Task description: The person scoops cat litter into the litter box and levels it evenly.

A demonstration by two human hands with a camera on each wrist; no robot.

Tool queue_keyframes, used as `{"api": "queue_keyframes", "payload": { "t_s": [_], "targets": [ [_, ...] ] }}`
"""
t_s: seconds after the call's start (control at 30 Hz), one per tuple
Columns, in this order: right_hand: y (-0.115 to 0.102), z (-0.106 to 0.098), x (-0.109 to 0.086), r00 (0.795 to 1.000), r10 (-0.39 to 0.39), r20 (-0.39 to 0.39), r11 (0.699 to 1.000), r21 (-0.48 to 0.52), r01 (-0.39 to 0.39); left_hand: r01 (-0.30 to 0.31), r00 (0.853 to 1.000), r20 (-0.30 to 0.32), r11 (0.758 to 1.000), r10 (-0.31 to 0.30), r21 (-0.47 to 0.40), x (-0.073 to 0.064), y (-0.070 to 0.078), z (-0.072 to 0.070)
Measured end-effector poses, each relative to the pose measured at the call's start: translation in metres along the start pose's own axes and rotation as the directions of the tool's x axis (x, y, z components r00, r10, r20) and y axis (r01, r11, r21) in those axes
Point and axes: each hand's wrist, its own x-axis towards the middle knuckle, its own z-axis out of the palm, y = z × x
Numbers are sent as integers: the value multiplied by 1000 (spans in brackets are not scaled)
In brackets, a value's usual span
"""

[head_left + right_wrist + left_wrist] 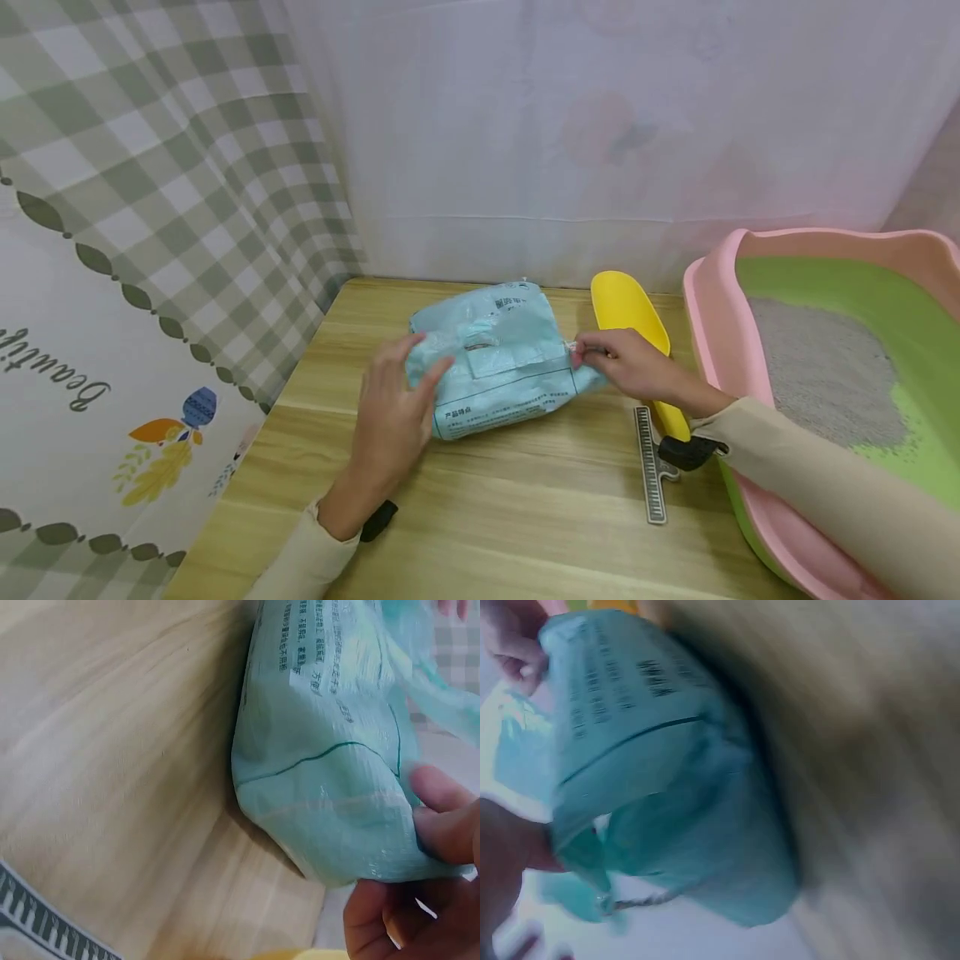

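Observation:
A light teal plastic bag [510,387] with printed text lies on the wooden table, a folded flap along its top. At the bag's right end, my right hand [626,358] pinches its corner between thumb and fingers; the right wrist view shows this grip on the bag [330,802] closely. My left hand [393,408] is at the bag's left end, thumb and fingers spread apart. In the left wrist view, the left thumb [540,847] reaches behind the edge of a loose flap, and the image is blurred there.
A yellow scoop [630,308] lies right of the bag, partly behind the right hand. Nearer me is a grey ridged clip [649,467]. At right stands a pink-rimmed green litter box [723,333] holding grey granules [825,367]. Curtains [525,125] hang behind the table.

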Motion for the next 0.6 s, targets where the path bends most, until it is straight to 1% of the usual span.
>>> {"api": "queue_keyframes", "payload": {
  "t_s": [0.03, 0.07, 0.1, 0.13, 0.17, 0.2, 0.3, 0.37, 0.43, 0.53, 0.6],
  "targets": [
    [1, 0, 0, 1000, -19, 12, 1000, -4, 19, -75, 997, 26, 997, 74, 34, 2, 0, 0],
    [1, 0, 0, 999, -30, 25, 1000, -4, 30, -133, 990, 58, 990, 130, 46, 3, 1, -1],
    [1, 0, -1, 999, -35, 42, 999, -3, 35, -176, 981, 93, 983, 171, 50, 5, 1, -2],
    [2, -1, -2, 998, -36, 55, 999, -6, 37, -206, 971, 135, 977, 197, 56, 7, 2, -2],
    [2, -2, -2, 997, -38, 67, 999, -10, 39, -218, 964, 172, 973, 204, 69, 8, 2, -3],
    [3, -2, -3, 996, -39, 78, 999, -13, 40, -220, 958, 204, 972, 199, 83, 9, 3, -3],
    [4, -4, -6, 993, -54, 101, 998, -31, 57, -200, 944, 288, 973, 160, 116, 11, 4, -4],
    [4, -4, -7, 992, -77, 101, 995, -48, 82, -187, 935, 327, 975, 138, 122, 12, 6, -4],
    [4, -4, -7, 991, -98, 89, 992, -71, 104, -176, 929, 348, 978, 127, 114, 14, 7, -4],
    [3, -3, -8, 992, -106, 73, 989, -99, 113, -165, 928, 352, 982, 122, 94, 16, 9, -4],
    [3, -3, -8, 992, -104, 70, 988, -107, 111, -146, 928, 355, 987, 114, 65, 16, 10, -3]
  ]
}}
